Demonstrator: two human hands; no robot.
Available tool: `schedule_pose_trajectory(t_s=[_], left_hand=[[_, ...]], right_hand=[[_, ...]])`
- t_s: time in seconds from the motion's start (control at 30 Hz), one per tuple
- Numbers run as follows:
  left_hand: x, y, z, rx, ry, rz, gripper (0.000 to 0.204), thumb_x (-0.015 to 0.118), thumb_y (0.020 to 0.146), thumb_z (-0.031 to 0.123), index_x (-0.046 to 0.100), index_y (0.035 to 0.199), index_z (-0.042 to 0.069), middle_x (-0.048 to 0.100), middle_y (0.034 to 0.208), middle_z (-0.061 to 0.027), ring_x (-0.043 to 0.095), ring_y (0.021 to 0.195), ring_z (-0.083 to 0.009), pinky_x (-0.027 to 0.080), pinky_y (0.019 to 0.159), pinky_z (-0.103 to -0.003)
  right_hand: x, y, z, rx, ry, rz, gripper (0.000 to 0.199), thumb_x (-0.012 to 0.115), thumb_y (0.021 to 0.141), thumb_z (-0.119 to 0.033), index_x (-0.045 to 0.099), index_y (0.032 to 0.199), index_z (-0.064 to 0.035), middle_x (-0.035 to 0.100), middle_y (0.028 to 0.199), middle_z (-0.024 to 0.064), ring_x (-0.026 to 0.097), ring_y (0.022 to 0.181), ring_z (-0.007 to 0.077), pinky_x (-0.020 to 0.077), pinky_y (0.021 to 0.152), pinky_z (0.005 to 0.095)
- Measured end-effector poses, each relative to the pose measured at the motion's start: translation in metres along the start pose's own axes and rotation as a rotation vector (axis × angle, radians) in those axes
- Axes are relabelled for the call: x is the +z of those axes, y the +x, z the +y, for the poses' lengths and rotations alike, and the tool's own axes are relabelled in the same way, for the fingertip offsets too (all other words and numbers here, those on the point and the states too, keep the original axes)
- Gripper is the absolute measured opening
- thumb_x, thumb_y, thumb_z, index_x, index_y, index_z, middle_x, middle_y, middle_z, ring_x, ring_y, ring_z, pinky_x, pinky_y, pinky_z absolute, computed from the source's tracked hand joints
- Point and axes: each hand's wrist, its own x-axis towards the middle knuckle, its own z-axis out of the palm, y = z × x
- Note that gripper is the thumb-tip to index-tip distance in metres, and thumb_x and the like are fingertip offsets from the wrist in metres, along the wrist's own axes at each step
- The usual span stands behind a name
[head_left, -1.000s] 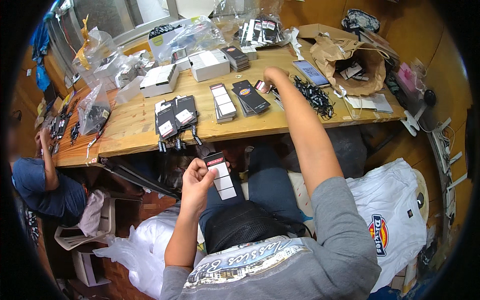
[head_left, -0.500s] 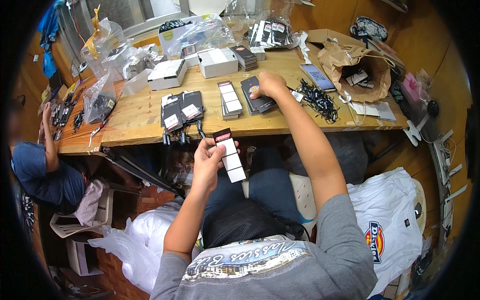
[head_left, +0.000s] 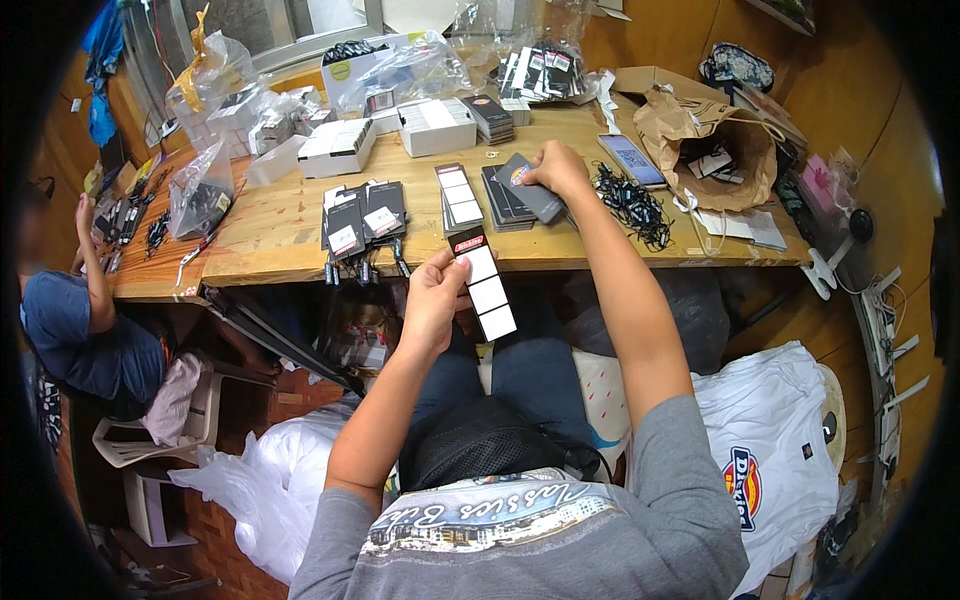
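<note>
My left hand (head_left: 436, 298) pinches a long label card (head_left: 488, 290) with a black and red top and white panels, held over my lap in front of the table edge. My right hand (head_left: 560, 172) grips a dark hang tag (head_left: 530, 186) with a coloured emblem, tilted over the stack of dark tags (head_left: 505, 200). Left of that stack lies a pile of white-panelled label cards (head_left: 459, 196). Further left, dark tags with white stickers (head_left: 362, 218) lie with black cords hanging over the edge.
A heap of black cords (head_left: 634, 208), a phone (head_left: 632, 160) and an open paper bag (head_left: 722, 160) lie to the right. White boxes of cards (head_left: 437, 128) stand behind. At far left a person (head_left: 85, 320) sits at the table. A white shirt (head_left: 765, 450) lies at right.
My right hand has lifted a dark tag off the stack and shifted slightly right. My left hand has moved right and up with the label card.
</note>
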Motion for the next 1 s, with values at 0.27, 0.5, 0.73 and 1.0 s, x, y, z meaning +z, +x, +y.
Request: schedule_pose_trajectory(t_s=[0.27,0.5,0.73,1.0], left_hand=[[0.006,-0.006,-0.010,0.115,-0.091,0.081,0.018,0.046,0.082,0.007,0.050,0.097,-0.003,0.058,0.084,-0.0052,0.055,0.068,-0.0069,0.047,0.057,-0.020],[0.014,-0.016,-0.013,0.165,-0.037,0.123,0.017,0.053,0.079,0.006,0.053,0.094,-0.003,0.051,0.067,0.0026,0.038,0.052,0.0003,0.028,0.044,-0.015],[-0.001,-0.038,0.001,0.174,0.049,0.112,0.010,0.051,0.079,0.003,0.051,0.088,-0.001,0.055,0.077,-0.0018,0.048,0.066,-0.0032,0.037,0.059,-0.015],[0.003,-0.039,-0.001,0.195,-0.123,0.026,0.022,0.045,0.083,0.008,0.042,0.102,-0.002,0.057,0.091,-0.0116,0.056,0.081,-0.0132,0.046,0.071,-0.024]], right_hand=[[-0.018,-0.110,-0.016,-0.122,0.890,-0.390,0.015,0.065,0.069,-0.010,0.052,0.073,-0.0029,0.052,0.058,0.0007,0.045,0.044,0.0034,0.0322,0.034,0.0154],[-0.018,-0.038,-0.003,-0.270,-0.093,0.033,0.013,0.063,0.065,-0.013,0.061,0.069,-0.0006,0.061,0.070,0.0108,0.058,0.061,0.0198,0.0447,0.055,0.0308],[0.017,0.054,0.010,0.205,-0.626,-0.280,0.062,0.079,0.048,-0.032,0.056,0.102,-0.0131,0.054,0.107,0.0058,0.049,0.100,0.0253,0.0384,0.077,0.0406],[0.019,0.071,0.033,0.254,-0.296,-0.359,0.037,0.075,0.056,-0.019,0.061,0.088,-0.0075,0.061,0.089,0.0099,0.057,0.084,0.0222,0.0441,0.065,0.0343]])
